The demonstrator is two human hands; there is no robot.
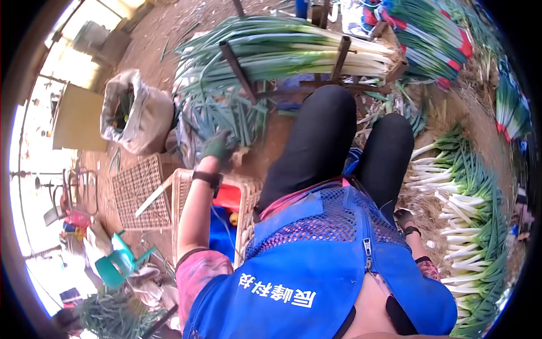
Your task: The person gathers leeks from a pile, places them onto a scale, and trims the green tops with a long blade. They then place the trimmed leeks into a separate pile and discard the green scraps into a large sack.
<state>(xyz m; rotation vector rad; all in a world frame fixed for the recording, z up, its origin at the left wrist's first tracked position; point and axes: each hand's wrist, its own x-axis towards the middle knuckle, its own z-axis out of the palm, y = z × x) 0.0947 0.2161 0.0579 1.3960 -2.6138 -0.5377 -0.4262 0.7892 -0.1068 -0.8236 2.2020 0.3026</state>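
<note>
The green-gloved left hand (217, 146) is at the drooping leaves of long green-and-white leeks (293, 51) stacked on a wooden rack (342, 52); I cannot tell whether its grip is closed. The right hand (404, 219) hangs beside untied loose leeks (468, 226) on the ground, its grip hidden. Red-banded leek bundles (435, 45) already lie tied beyond.

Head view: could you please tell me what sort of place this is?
Probably an outdoor farm packing yard: green onions heaped on a wooden rack, banded bundles stacked behind it, and loose stalks lying on the ground at the right.
</note>
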